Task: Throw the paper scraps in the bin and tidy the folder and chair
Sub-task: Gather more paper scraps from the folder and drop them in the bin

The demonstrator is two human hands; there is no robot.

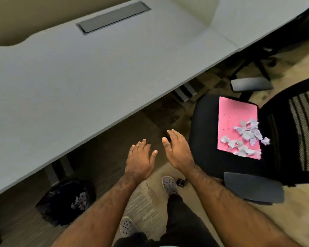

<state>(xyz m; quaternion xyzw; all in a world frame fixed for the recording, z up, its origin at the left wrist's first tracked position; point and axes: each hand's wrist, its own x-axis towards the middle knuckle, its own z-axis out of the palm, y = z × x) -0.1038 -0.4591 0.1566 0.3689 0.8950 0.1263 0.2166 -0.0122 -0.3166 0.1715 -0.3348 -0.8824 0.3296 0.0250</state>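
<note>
Both hands empty, fingers spread: left hand [139,158] palm down, right hand [178,152] edge-on, side by side above the floor, gripping nothing. Paper scraps [246,139] to the right of both, piled on the near end of a pink folder [235,120] flat on the black chair [209,132] seat, one scrap spilling just off the folder's right edge. Folder's long axis running away from the body, roughly parallel to the right forearm. Right hand clearly nearer; left would have to cross over. Bin [66,200] (black liner, a few scraps already inside) low left, part under the desk [78,77] edge, well apart from the chair. Desk pale grey, cable hatch [113,17] near the back. Carpet floor, second chair's base [257,65] tucked under the desk at upper right. Likely next: right-hand reach for scraps.
</note>
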